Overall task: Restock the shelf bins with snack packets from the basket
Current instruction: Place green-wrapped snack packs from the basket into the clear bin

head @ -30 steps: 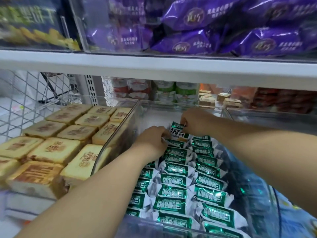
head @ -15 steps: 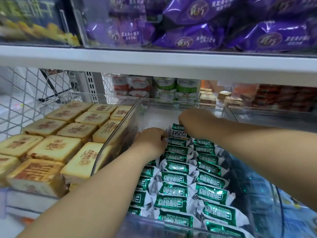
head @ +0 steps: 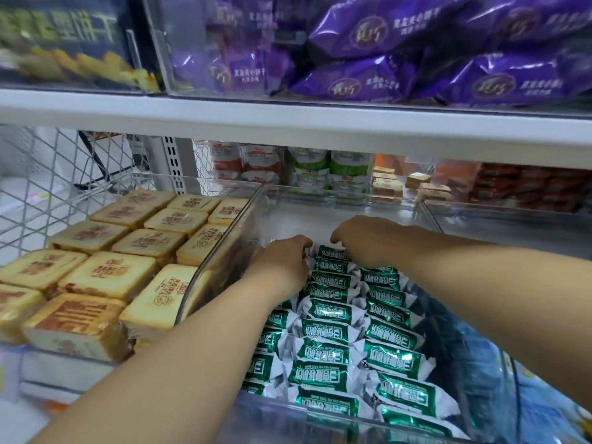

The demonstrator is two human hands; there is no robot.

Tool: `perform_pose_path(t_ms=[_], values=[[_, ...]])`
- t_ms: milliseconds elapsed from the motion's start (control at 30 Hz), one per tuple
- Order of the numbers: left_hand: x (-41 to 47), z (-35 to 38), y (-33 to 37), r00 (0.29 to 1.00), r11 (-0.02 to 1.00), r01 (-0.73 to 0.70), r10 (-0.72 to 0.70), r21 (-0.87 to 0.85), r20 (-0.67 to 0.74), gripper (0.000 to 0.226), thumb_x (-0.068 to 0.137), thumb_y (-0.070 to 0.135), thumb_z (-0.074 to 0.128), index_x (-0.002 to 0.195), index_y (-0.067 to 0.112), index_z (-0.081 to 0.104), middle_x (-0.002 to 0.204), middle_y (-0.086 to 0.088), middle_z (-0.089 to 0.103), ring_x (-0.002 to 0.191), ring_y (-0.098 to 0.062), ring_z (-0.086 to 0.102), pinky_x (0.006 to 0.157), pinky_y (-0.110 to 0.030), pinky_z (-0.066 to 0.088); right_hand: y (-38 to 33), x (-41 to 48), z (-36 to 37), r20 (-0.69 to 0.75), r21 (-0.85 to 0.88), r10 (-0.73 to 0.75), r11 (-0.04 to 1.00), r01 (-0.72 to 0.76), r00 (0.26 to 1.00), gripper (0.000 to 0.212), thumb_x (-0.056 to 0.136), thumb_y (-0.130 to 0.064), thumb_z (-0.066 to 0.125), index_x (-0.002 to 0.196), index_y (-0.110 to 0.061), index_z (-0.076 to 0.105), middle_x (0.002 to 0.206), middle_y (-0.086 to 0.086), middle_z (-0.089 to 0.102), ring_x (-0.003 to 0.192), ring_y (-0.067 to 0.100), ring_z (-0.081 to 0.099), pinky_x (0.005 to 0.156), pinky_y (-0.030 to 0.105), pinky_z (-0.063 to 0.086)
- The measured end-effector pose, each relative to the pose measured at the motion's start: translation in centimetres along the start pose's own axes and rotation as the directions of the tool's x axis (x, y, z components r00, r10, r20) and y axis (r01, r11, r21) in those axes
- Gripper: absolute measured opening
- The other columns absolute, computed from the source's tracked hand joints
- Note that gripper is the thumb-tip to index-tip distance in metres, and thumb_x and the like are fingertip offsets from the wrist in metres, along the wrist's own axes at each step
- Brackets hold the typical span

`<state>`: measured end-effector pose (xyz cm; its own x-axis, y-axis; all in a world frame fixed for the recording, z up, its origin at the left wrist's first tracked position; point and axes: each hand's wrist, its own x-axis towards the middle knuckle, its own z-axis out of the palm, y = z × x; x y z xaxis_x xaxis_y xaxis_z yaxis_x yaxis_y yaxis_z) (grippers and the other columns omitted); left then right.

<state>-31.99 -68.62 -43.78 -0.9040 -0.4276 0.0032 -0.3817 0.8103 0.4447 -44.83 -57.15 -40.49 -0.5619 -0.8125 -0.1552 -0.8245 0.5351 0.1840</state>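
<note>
Left hand point(head: 282, 267) and right hand point(head: 362, 237) both reach deep into the clear middle bin point(head: 301, 219), knuckles up, fingers curled down over the far end of the green packets point(head: 330, 331). Fingertips hidden: cannot tell whether either hand pinches a packet or only presses. Packets lie shingled in rows from the bin's front edge toward its back wall, with the floor bare near that wall. Yellow cakes point(head: 105, 274) fill the bin to the left, purple bags point(head: 384, 78) the shelf above. Step in hand, as I judge it: seating the rearmost packets. Keep labels facing one way, overlap each packet evenly, press lightly so the slick rows don't slide, and work toward the back wall. Basket not made out
</note>
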Motion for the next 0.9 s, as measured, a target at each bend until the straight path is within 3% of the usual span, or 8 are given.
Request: perform_pose_path(t_ms=[100, 233, 333, 467, 567, 733, 833, 900], values=[[-0.6, -0.6, 0.1, 1.0, 1.0, -0.001, 0.001, 0.008, 0.011, 0.045, 0.102, 0.017, 0.047, 0.146, 0.028, 0.042, 0.143, -0.004, 0.054, 0.114, -0.026, 0.06, 0.095, -0.038, 0.052, -0.1, -1.6, -0.9, -0.061, 0.049, -0.041, 0.998, 0.044, 0.997, 0.047, 0.095, -0.002, 0.052, 0.141, -0.017, 0.051, 0.138, 0.006, 0.055, 0.123, 0.025, 0.054, 0.096, 0.032, 0.045], [-4.3, -2.5, 1.7, 0.996, 0.997, -0.081, 0.082, 0.014, -0.047, 0.045, 0.099, 0.011, 0.045, 0.142, 0.025, 0.051, 0.138, -0.005, 0.059, 0.114, -0.024, 0.061, 0.094, -0.033, 0.052, -1.2, -5.9, -3.3, -0.131, 0.179, -0.012, 0.983, 0.035, 0.991, 0.043, 0.099, -0.006, 0.046, 0.137, -0.026, 0.054, 0.144, 0.001, 0.051, 0.127, 0.023, 0.052, 0.105, 0.036, 0.044], [-9.4, -3.9, 2.4, 0.983, 0.989, -0.149, 0.145, -0.02, -0.116, 0.041, 0.098, 0.015, 0.05, 0.138, 0.028, 0.056, 0.135, 0.004, 0.062, 0.117, -0.014, 0.06, 0.102, -0.031, 0.048, -3.4, -11.0, -4.5, -0.249, 0.22, -0.046, 0.97, 0.103, 0.967, 0.031, 0.099, -0.02, 0.049, 0.126, -0.031, 0.062, 0.125, -0.001, 0.065, 0.104, 0.021, 0.062, 0.09, 0.038, 0.053], [-17.9, -3.8, 2.1, 0.959, 0.967, -0.247, 0.234, -0.066, -0.157, 0.034, 0.097, 0.017, 0.057, 0.13, 0.025, 0.062, 0.128, 0.01, 0.064, 0.116, -0.005, 0.057, 0.099, -0.019, 0.04, -6.8, -19.6, -2.6, -0.511, 0.306, -0.095, 0.909, 0.284, 0.855, 0.021, 0.094, -0.03, 0.056, 0.11, -0.03, 0.068, 0.101, -0.012, 0.07, 0.093, 0.014, 0.062, 0.08, 0.035, 0.052], [-23.4, -2.8, 1.2, 0.961, 0.963, -0.254, 0.241, -0.091, -0.134, 0.031, 0.092, 0.026, 0.056, 0.122, 0.027, 0.065, 0.119, 0.009, 0.068, 0.11, -0.008, 0.061, 0.097, -0.028, 0.047, -9.4, -25.4, -0.2, -0.598, 0.366, -0.128, 0.834, 0.412, 0.791, 0.021, 0.086, -0.031, 0.058, 0.102, -0.025, 0.07, 0.092, -0.009, 0.07, 0.084, 0.016, 0.062, 0.075, 0.032, 0.05], [-30.0, 3.2, -2.1, 0.991, 0.977, -0.112, 0.097, -0.184, -0.089, 0.029, 0.093, 0.02, 0.06, 0.12, 0.027, 0.067, 0.112, 0.012, 0.068, 0.1, -0.006, 0.063, 0.092, -0.031, 0.051, -13.4, -29.9, 9.1, -0.385, 0.588, -0.096, 0.741, 0.324, 0.918, 0.021, 0.092, -0.029, 0.06, 0.11, -0.028, 0.069, 0.097, -0.015, 0.069, 0.08, 0.006, 0.059, 0.074, 0.03, 0.05], [-31.8, 8.6, -4.4, 0.993, 0.982, 0.058, -0.038, -0.18, 0.11, 0.031, 0.096, 0.017, 0.057, 0.125, 0.024, 0.064, 0.118, 0.008, 0.067, 0.097, -0.007, 0.061, 0.091, -0.027, 0.048, -14.0, -30.0, 16.1, -0.093, 0.625, -0.104, 0.768, 0.14, 0.99, 0.025, 0.099, -0.03, 0.052, 0.12, -0.03, 0.065, 0.111, -0.016, 0.066, 0.081, 0.003, 0.054, 0.077, 0.027, 0.047], [-32.6, 12.1, -6.0, 0.964, 0.982, 0.139, -0.104, -0.13, 0.245, 0.029, 0.098, 0.017, 0.053, 0.125, 0.02, 0.063, 0.12, 0.003, 0.065, 0.099, -0.013, 0.061, 0.09, -0.029, 0.049, -13.6, -29.9, 20.8, 0.101, 0.619, -0.131, 0.784, 0.04, 0.986, 0.025, 0.101, -0.029, 0.048, 0.121, -0.028, 0.063, 0.113, -0.009, 0.066, 0.079, 0.006, 0.054, 0.074, 0.028, 0.045]])
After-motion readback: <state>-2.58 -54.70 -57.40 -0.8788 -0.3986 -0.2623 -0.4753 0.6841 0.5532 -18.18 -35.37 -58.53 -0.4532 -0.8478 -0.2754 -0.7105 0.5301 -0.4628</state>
